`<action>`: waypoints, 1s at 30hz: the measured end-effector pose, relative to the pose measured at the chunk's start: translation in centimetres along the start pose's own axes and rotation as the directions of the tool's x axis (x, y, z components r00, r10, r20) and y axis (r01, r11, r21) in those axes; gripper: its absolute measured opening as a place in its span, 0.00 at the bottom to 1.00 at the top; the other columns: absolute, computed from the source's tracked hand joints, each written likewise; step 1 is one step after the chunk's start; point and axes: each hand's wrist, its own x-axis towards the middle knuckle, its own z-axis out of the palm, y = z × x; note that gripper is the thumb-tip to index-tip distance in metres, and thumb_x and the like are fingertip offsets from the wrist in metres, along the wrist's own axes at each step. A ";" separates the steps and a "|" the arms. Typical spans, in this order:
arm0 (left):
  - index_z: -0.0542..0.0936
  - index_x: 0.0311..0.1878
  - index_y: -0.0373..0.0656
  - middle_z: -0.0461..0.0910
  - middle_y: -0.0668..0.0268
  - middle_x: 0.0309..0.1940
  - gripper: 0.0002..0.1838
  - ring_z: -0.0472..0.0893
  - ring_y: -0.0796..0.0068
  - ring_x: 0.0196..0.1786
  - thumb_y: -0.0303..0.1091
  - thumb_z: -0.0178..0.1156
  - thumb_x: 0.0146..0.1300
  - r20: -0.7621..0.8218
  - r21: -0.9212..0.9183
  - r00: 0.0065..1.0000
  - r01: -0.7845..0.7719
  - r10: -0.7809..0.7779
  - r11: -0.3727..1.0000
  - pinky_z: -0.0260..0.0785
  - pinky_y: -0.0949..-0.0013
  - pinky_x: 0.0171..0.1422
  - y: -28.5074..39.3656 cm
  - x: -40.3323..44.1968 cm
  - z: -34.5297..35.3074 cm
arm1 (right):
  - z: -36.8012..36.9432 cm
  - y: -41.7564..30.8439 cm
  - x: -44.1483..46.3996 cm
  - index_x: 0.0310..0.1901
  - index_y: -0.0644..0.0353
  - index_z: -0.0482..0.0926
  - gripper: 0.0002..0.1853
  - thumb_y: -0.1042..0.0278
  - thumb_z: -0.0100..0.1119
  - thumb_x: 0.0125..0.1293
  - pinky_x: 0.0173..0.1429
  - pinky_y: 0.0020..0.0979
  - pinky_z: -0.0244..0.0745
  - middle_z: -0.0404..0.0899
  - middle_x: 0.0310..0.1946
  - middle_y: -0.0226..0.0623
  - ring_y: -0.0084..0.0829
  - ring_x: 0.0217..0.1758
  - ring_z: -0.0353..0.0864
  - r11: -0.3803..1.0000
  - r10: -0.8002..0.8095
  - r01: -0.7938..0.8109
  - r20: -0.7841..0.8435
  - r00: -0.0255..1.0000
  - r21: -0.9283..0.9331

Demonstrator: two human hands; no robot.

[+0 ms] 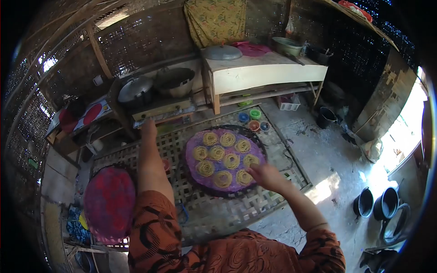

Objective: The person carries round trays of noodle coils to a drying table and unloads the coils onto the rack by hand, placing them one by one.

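A round tray (212, 180) covered in purple cloth lies on a woven bamboo platform (191, 223), bearing several yellow noodle-like coils (231, 160). My right hand (264, 175) is over the tray's right edge, its fingertips beside the lower right coil (244, 177). Those fingers are blurred, and I cannot tell whether they touch the coil or the rim. Stretched forward, my left hand (149, 129) is just below the knobs of a stove (159, 110). Its fingers are too foreshortened to make out. Two large dark pots, one lidded pot (135, 91) and one open wok-like pot (174, 82), sit on the stove.
Small coloured cups (255, 113) stand behind the tray. A second round tray (109, 204) with red and purple cloth is at left. Beyond is a white-fronted table (268, 78) with a metal lid (222, 52) and a basin (287, 45). Black buckets (364, 202) stand at right.
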 end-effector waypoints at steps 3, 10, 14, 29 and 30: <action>0.72 0.43 0.41 0.75 0.56 0.33 0.12 0.77 0.59 0.37 0.33 0.62 0.59 0.216 -0.206 0.969 0.164 -0.119 0.965 0.70 0.59 0.44 8.3 -3.8 -0.8 | 1.9 6.6 0.8 0.37 0.58 0.77 0.12 0.58 0.54 0.66 0.41 0.45 0.72 0.78 0.29 0.49 0.50 0.35 0.78 0.984 0.179 -0.178 -0.148 0.973 0.021; 0.75 0.35 0.41 0.77 0.57 0.30 0.14 0.78 0.57 0.38 0.33 0.69 0.47 -0.065 -0.494 0.992 0.061 -0.106 0.867 0.70 0.58 0.43 15.2 -10.0 6.8 | 7.8 17.8 5.4 0.35 0.57 0.80 0.08 0.64 0.58 0.55 0.47 0.43 0.72 0.74 0.37 0.44 0.47 0.43 0.75 0.948 0.235 -0.287 -0.307 0.922 -0.136; 0.76 0.34 0.42 0.78 0.57 0.32 0.12 0.78 0.56 0.38 0.33 0.67 0.48 -0.229 -0.395 0.933 0.172 -0.278 0.902 0.69 0.58 0.44 14.9 -15.3 7.1 | 9.3 19.0 8.8 0.33 0.57 0.80 0.07 0.66 0.59 0.52 0.50 0.44 0.66 0.71 0.40 0.42 0.46 0.47 0.71 0.933 0.143 -0.242 -0.344 0.928 -0.265; 0.79 0.38 0.49 0.73 0.62 0.44 0.10 0.71 0.54 0.51 0.34 0.65 0.51 -0.241 -0.046 0.893 0.380 -0.379 0.924 0.62 0.52 0.57 15.9 -15.2 7.4 | 7.3 16.0 10.8 0.32 0.61 0.76 0.06 0.68 0.57 0.55 0.49 0.44 0.65 0.73 0.37 0.45 0.46 0.44 0.72 0.954 0.121 -0.215 -0.390 0.913 -0.209; 0.78 0.40 0.49 0.72 0.62 0.45 0.12 0.71 0.54 0.53 0.34 0.66 0.51 -0.257 -0.112 0.882 0.378 -0.395 0.919 0.61 0.51 0.57 16.1 -15.0 6.9 | 7.4 15.8 11.3 0.32 0.61 0.76 0.06 0.68 0.57 0.55 0.49 0.44 0.65 0.73 0.37 0.45 0.46 0.44 0.72 0.958 0.102 -0.198 -0.395 0.913 -0.210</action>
